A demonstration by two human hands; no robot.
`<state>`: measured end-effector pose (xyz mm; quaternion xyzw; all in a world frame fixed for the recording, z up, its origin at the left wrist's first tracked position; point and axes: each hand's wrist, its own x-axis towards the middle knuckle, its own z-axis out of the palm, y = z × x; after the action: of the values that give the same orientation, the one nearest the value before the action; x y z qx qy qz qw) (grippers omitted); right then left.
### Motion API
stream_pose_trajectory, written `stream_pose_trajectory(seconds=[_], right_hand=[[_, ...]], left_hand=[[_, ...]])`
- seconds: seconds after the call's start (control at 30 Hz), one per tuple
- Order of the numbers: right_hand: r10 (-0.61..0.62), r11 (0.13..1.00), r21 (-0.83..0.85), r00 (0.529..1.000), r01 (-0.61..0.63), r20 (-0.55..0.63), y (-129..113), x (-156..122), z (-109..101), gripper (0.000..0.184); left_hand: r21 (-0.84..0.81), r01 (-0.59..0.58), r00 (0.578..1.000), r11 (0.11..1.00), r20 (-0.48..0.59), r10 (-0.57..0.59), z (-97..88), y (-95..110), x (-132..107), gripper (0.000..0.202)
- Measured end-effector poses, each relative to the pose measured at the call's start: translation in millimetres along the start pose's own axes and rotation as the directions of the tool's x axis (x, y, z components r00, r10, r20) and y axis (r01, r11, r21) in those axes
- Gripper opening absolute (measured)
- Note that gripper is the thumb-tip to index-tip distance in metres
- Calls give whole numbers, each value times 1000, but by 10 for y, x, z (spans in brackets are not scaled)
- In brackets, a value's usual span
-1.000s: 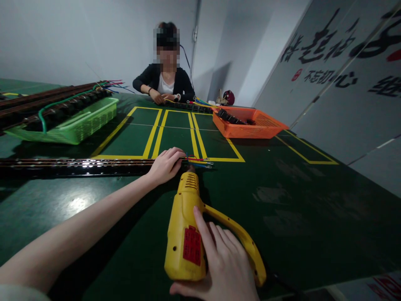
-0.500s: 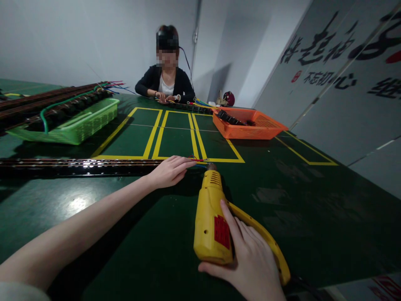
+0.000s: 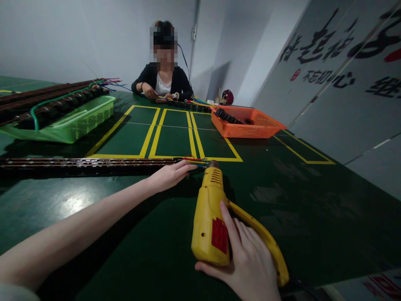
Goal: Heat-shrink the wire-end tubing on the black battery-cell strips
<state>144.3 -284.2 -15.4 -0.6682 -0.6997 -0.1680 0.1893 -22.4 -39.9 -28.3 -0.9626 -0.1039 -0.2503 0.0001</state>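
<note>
In the head view my right hand is wrapped around a yellow heat gun with a red label, its metal nozzle pointing away from me. The nozzle sits beside the tips of several wires, red, yellow and blue, with metal terminals at their ends. My left hand pinches the blue wire close to its end; the fingertips are partly hidden. The wires come out of the right end of a long black strip assembly with brown bars, lying across the green table.
A green basket holds more long strips and wires at the left. An orange basket with a black part in it stands at the back right. Across the table, a co-worker handles a wired strip. Yellow tape marks rectangles.
My left hand has shifted slightly down and left, showing more of the wires. The heat gun's nozzle stays near the wire ends. The co-worker's hands have moved apart.
</note>
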Motion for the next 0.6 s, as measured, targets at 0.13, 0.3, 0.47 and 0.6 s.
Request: stream_pose_trajectory(seconds=[0.13,0.3,0.47,0.6], right_hand=[[-26,1000,5,999,26,24,-66,10,3,117],[-46,998,-32,999,46,15,-107,31,-7,116],[-60,997,-49,998,60,18,-106,58,-29,117],[-46,998,-32,999,47,22,-103,48,-32,120]], left_hand=[[-74,101,994,992,-42,-104,52,-18,27,37],[127,111,992,986,-68,-103,-42,15,140,28],[144,249,967,958,6,-253,-138,-61,341,31],[38,273,942,961,195,-275,-101,-140,550,31]])
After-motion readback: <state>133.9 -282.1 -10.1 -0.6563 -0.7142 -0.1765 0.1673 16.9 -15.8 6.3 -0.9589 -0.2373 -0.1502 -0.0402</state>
